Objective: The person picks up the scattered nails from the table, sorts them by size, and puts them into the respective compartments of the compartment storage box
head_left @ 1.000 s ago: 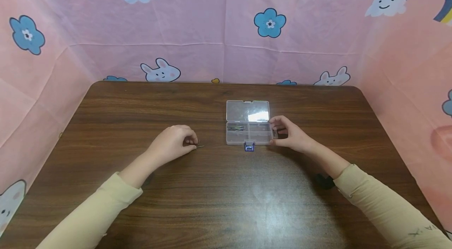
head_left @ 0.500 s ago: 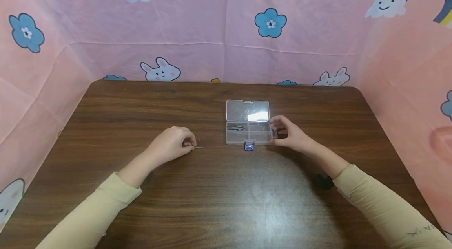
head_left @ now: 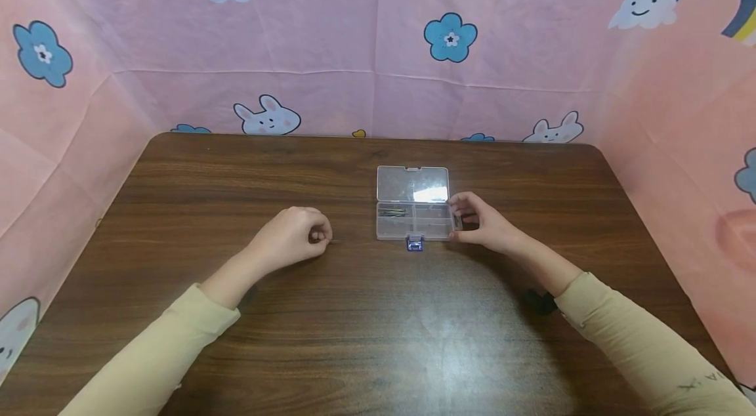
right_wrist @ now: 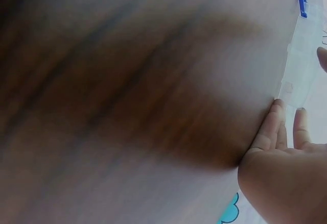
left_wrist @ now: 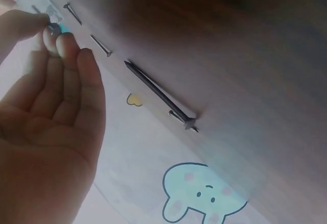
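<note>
My left hand [head_left: 289, 233] pinches a small nail between thumb and fingertips. In the left wrist view the nail's grey head [left_wrist: 54, 28] shows at the fingertips; the fingers cover much of it. Beside that hand lie a large dark nail [left_wrist: 158, 94], a tiny one tucked against its head end, and two small nails [left_wrist: 100, 45] further along. A clear plastic box [head_left: 396, 229] stands right of the hand, lid raised, with several nails [head_left: 392, 212] in its back left compartment. My right hand [head_left: 487, 226] grips the box's right end, thumb at the front corner.
The box's clear lid [head_left: 412, 184] leans back on the far side, and its blue latch [head_left: 415, 244] hangs at the front. Brown wood-grain tabletop [head_left: 331, 331] surrounds the box. Patterned pink cloth [head_left: 331, 29] closes off the back and both sides.
The left hand's fingers have closed further on the nail at the tabletop, and the hand has shifted slightly up and right. The right hand and box stay in place.
</note>
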Tool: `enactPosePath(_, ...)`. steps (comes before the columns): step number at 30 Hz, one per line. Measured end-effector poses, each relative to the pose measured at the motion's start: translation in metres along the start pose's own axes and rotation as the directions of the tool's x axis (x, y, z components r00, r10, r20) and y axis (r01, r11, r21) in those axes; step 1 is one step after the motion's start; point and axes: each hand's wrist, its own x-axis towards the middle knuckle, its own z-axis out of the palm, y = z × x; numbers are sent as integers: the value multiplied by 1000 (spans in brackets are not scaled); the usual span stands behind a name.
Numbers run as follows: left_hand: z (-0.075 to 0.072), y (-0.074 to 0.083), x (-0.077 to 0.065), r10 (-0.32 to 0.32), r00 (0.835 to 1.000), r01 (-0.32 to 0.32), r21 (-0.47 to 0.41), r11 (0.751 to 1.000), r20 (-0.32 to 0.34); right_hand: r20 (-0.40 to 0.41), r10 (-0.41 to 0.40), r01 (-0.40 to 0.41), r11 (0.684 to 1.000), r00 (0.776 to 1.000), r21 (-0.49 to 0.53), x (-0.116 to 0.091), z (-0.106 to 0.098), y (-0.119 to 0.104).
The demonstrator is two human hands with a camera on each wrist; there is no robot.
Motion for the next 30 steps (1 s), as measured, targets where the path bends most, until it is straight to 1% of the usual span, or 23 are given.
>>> enactPosePath(5, 1, 3, 9, 20, 999, -20, 1, 1000, -31, 3, 0, 0, 1000, 1000, -1, 1, -1, 0)
enactPosePath(12, 4, 14, 25, 36, 998, -36, 1, 999, -54, 7, -8, 8, 1000, 1000, 8, 1, -1, 1)
enactPosePath(20, 9, 23, 50, 37, 997, -38, -20, 999, -63, 12, -14, 14, 1000, 1000, 8, 1, -1, 2)
enactPosePath(30, 15, 34, 77, 65, 993, -67, -22, 998, -94, 15, -18, 18, 1000, 1000, 2, 1, -1, 2)
